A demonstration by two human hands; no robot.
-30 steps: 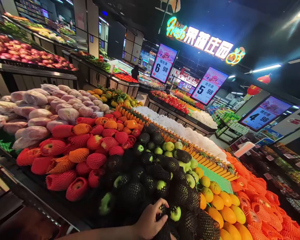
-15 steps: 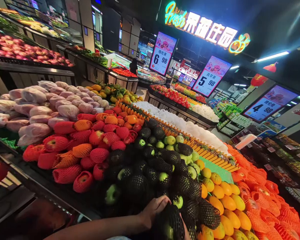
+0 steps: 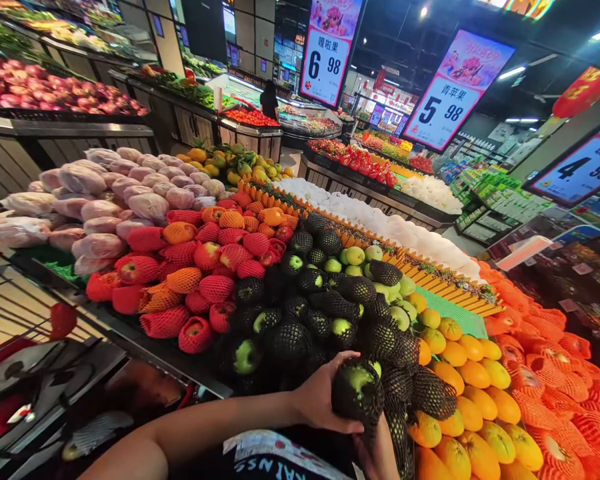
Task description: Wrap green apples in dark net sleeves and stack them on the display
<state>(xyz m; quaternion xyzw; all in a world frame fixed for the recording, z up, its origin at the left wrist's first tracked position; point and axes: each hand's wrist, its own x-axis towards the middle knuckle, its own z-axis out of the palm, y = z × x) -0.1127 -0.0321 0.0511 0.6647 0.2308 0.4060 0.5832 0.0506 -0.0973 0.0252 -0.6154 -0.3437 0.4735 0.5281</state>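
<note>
A green apple [image 3: 359, 390] in a black foam net is held up in front of me at the lower middle of the head view. My left hand [image 3: 323, 397] is closed around its left side, thumb and fingers curved over the net. Under the apple, my right hand [image 3: 377, 447] grips the lower end of the netted fruit, its fingers partly hidden. More green apples in black nets [image 3: 285, 340] lie heaped just beyond both hands. Several bare green apples [image 3: 354, 255] sit at the back of that heap.
Red apples in red and orange nets [image 3: 215, 288] lie left of the heap, and bagged pink fruit [image 3: 105, 200] farther left. Oranges [image 3: 473, 380] and red-netted fruit [image 3: 555, 387] are on the right. A shopping cart [image 3: 25, 313] stands at the left. Price signs [image 3: 455, 90] hang above.
Both hands have raised the netted apple slightly, and its green top now faces up more openly. The camera view has tilted down, showing more of the cart and my clothing.
</note>
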